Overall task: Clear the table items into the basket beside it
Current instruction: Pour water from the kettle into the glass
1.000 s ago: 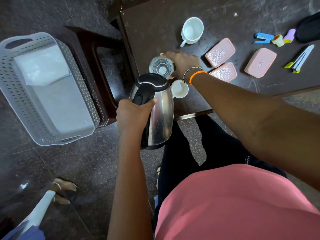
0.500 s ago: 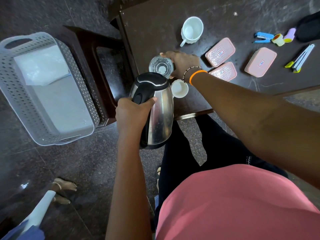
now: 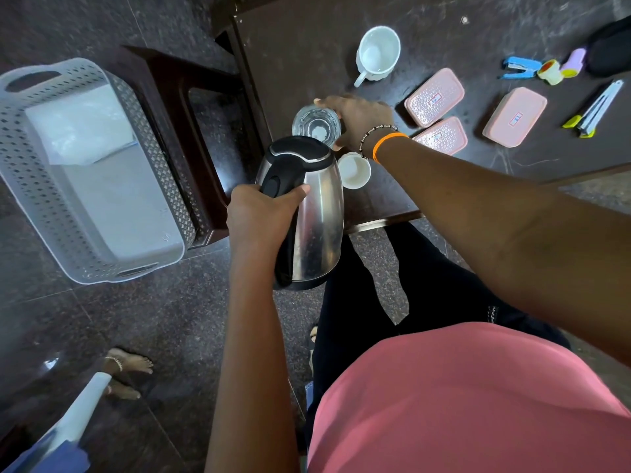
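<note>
I hold the steel kettle (image 3: pixel 314 216) by its black handle in my left hand (image 3: pixel 259 213), fingers wrapped tight, its body hanging at the near edge of the counter (image 3: pixel 307 46), so it looks lifted or close to it. Just beyond the kettle, my right hand (image 3: pixel 358 121) has its fingers curled round a clear drinking glass (image 3: pixel 316 126) that I judge stands on the counter. A small white cup (image 3: pixel 355 170) sits beside the kettle, under my right wrist.

The basket (image 3: pixel 44 206) waits on the floor well left of the kettle, past a dark wooden stool (image 3: pixel 170 83). It holds only a white folded packet (image 3: pixel 80 126) at its far end, so none of the counter items seems to be in yet.

Right of the kettle lie three pink lidded boxes (image 3: pixel 435 97); farther off, a white mug (image 3: pixel 377 52), a blue stapler (image 3: pixel 519 68), a small yellow tape roll (image 3: pixel 549 71), a lilac piece (image 3: pixel 575 61), a white and yellow tool (image 3: pixel 597 109) and a black thing (image 3: pixel 611 46) I cannot identify. By my reading the clearing has barely begun: kettle and glass go first, and everything else is left.
</note>
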The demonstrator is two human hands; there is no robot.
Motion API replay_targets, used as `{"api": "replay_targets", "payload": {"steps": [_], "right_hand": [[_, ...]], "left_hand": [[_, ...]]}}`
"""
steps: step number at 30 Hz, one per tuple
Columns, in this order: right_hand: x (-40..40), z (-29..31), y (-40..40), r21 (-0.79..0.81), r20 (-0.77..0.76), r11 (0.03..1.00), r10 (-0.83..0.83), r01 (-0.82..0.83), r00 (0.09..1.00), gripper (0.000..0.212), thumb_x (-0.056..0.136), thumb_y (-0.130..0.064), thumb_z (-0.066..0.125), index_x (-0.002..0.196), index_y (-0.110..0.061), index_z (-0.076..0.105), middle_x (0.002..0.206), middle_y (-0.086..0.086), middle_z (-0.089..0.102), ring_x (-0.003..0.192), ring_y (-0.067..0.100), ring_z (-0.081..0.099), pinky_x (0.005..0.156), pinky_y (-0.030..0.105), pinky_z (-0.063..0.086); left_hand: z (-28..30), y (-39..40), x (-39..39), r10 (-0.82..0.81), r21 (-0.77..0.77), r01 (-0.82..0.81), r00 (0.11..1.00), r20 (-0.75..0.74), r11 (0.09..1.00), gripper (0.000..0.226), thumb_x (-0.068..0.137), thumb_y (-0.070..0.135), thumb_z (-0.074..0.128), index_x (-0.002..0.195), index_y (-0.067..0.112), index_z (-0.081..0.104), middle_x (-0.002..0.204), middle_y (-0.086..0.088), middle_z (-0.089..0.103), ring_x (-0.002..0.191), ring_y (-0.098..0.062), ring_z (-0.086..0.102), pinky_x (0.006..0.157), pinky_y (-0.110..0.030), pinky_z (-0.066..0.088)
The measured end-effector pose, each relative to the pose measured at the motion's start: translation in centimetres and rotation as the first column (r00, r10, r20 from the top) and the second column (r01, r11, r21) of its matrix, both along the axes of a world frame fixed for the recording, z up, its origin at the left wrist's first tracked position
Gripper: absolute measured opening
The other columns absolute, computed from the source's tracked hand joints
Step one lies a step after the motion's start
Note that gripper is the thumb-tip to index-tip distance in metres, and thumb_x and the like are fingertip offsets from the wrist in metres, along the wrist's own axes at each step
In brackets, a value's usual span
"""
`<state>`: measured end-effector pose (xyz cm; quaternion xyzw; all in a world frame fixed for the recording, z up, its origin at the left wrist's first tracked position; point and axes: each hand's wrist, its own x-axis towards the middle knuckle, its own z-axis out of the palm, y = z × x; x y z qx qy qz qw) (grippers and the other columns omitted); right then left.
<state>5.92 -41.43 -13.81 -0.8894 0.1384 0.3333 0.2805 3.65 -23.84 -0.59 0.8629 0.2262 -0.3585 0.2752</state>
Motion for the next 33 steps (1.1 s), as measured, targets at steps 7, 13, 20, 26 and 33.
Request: {"api": "replay_targets", "payload": {"steps": [7,13,20,26,33], "right_hand": [[0.0,0.0,0.1,-0.008,0.0,1.0,0.0,0.0,1.0,0.062,0.078,-0.032,0.062,0.135,-0.037,0.039,0.135,0.002,0.053,0.121,0.031,0.054,0.104,0.054,0.037],[-0.1,-0.1,0.0,-0.011,0.004,1.0,0.006,-0.006,1.0,0.063,0.078,-0.033,0.064,0.136,-0.039,0.038,0.137,0.0,0.052,0.122,0.029,0.053,0.101,0.048,0.039],[-0.1,-0.1,0.0,-0.004,0.005,1.0,0.001,-0.001,1.0,0.061,0.079,-0.034,0.062,0.135,-0.039,0.038,0.138,0.0,0.05,0.123,0.029,0.052,0.103,0.049,0.037],[-0.1,-0.1,0.0,0.006,0.01,1.0,0.003,-0.003,1.0,0.06,0.08,-0.037,0.061,0.135,-0.039,0.038,0.139,-0.001,0.049,0.124,0.028,0.052,0.103,0.049,0.037],[-0.1,-0.3,0.0,-0.006,0.018,1.0,-0.001,0.001,1.0,0.058,0.081,-0.039,0.059,0.135,-0.04,0.038,0.138,0.0,0.05,0.124,0.028,0.053,0.102,0.048,0.039]], "left_hand": [[-0.2,-0.1,-0.1,0.007,0.005,-0.007,1.0,-0.01,1.0,0.042,0.066,0.045,0.078,0.08,0.007,0.066,0.074,-0.005,0.065,0.073,-0.025,0.065,0.059,-0.027,0.046],[-0.2,0.0,-0.3,-0.001,0.008,0.001,1.0,-0.011,1.0,0.045,0.065,0.046,0.078,0.081,0.006,0.066,0.074,-0.006,0.065,0.073,-0.026,0.064,0.062,-0.03,0.049],[-0.2,-0.2,-0.3,-0.005,0.015,0.005,1.0,0.002,1.0,0.045,0.065,0.046,0.078,0.083,0.006,0.067,0.076,-0.007,0.066,0.076,-0.027,0.066,0.067,-0.032,0.053],[0.0,-0.4,-0.6,0.008,-0.008,-0.008,0.999,0.033,1.0,0.042,0.067,0.045,0.078,0.08,0.007,0.066,0.072,-0.005,0.065,0.073,-0.025,0.065,0.062,-0.029,0.05],[0.0,0.6,-2.1,0.017,-0.062,-0.012,0.996,0.083,0.998,0.043,0.065,0.046,0.078,0.07,0.008,0.06,0.064,-0.001,0.058,0.065,-0.021,0.061,0.057,-0.029,0.047]]}}
